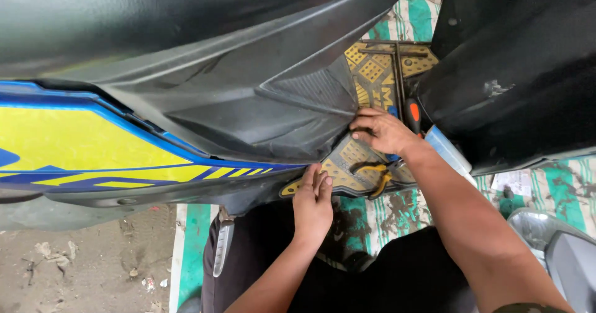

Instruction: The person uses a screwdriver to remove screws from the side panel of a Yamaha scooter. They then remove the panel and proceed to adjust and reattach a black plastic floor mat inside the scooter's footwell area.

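My left hand (312, 202) presses flat, fingers extended, under the black side panel (248, 96). My right hand (383, 131) pinches the panel edge. Uneven pull could crack it or trap fingertips.

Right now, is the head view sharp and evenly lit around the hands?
Head view: left hand and right hand sharp in even daylight; black scooter panel shadows the yellow-patterned floor mat; soft glare and blur along the panel's top left; wide-angle bending at edges.
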